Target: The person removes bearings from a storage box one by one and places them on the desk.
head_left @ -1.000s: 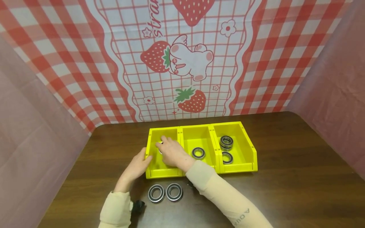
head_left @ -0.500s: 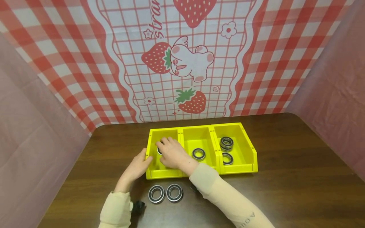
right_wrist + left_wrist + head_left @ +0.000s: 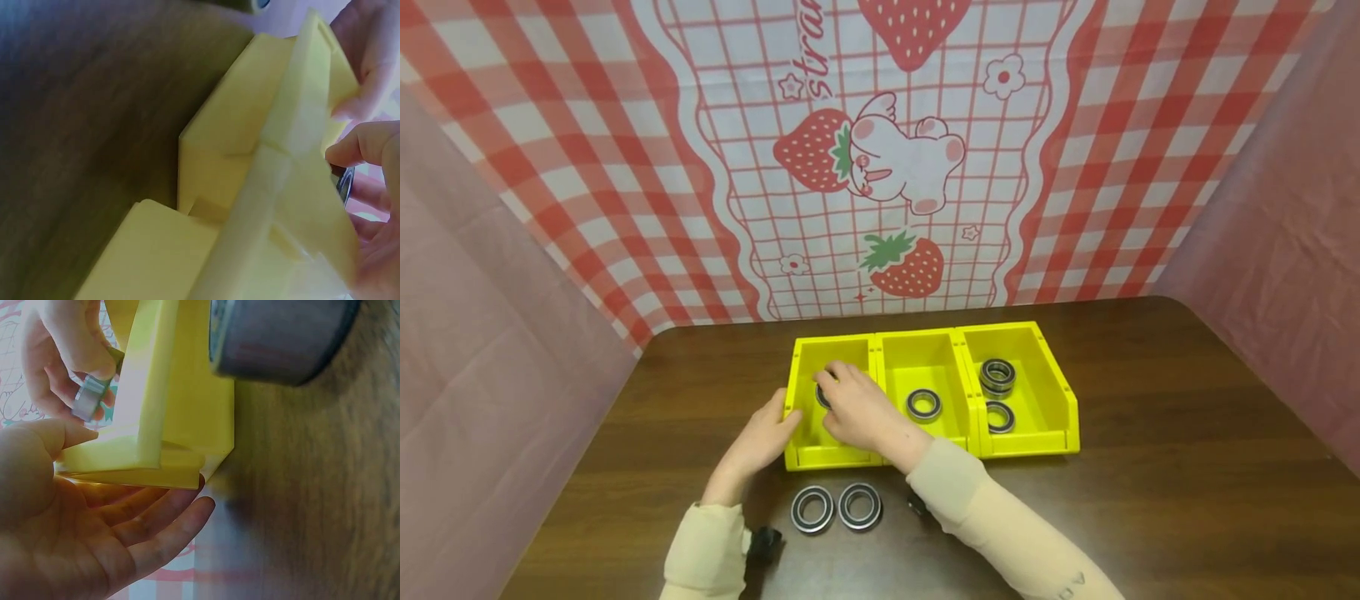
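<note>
My right hand (image 3: 863, 410) reaches into the left yellow bin (image 3: 833, 457) and pinches a ball bearing (image 3: 91, 399) between thumb and fingers. From above, just the bearing's dark edge shows beside the fingers. My left hand (image 3: 766, 435) grips the same bin by its left wall, its thumb over the rim and its fingers along the outer side, as the left wrist view shows. In the right wrist view, the bin wall partly hides the pinched bearing (image 3: 345, 182).
One bearing (image 3: 912, 405) lies in the middle bin (image 3: 917, 350). The right bin (image 3: 1043, 400) contains several, two of them stacked (image 3: 985, 377). Two more bearings, a left one (image 3: 798, 510) and a right one (image 3: 846, 508), lie on the brown table (image 3: 1165, 500) before the bins.
My right hand has shifted slightly to the right inside the left bin, with the bearing. My left hand keeps its place on the bin wall.
</note>
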The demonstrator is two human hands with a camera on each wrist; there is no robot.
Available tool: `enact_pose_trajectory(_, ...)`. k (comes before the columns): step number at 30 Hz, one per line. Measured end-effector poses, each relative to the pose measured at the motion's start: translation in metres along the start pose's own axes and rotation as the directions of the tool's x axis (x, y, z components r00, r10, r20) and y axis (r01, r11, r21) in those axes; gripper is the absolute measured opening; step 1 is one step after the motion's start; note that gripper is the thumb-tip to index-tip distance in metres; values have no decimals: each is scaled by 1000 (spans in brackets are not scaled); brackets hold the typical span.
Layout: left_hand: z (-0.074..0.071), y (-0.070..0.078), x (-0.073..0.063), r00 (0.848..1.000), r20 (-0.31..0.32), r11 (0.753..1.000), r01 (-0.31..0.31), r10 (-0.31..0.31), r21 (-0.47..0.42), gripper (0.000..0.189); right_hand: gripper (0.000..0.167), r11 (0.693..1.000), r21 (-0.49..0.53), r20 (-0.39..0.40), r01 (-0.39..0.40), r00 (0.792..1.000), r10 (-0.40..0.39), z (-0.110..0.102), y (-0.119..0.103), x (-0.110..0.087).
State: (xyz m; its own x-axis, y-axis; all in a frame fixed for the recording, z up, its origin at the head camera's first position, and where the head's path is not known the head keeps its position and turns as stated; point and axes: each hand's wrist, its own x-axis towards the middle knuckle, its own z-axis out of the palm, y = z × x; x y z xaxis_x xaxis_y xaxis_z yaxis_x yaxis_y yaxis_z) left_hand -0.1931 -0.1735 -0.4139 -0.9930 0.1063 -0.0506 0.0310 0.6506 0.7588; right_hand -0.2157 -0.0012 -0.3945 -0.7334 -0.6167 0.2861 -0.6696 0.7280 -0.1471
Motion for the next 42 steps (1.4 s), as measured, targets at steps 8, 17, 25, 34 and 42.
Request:
enact_pose_trajectory(8, 0, 1, 0, 1000, -5, 1000, -12, 12, 12, 29, 49, 998, 67, -44, 19, 999, -16, -5, -3, -11)
enact_pose_trajectory(17, 0, -1, -1, 1000, 12, 1000, 8, -7, -6, 32, 48, 991, 133, -91, 31, 996, -19, -12, -4, -20)
enact_pose_trajectory(25, -1, 1, -1, 1000, 18, 1000, 17, -17, -22, 34, 46, 974, 224, -128, 25, 992, 4, -21, -1, -37)
enact_pose_trajectory(34, -2, 2, -2, 999, 31, 999, 36, -35, -18, 36, 46, 949, 315, -107, 31, 994, 3, -28, -1, -54)
enact_pose_trajectory(42, -2, 1, -1, 998, 42, 999, 38, -37, -24, 35, 46, 938, 346, -152, 34, 988, 20, -31, 1, -66)
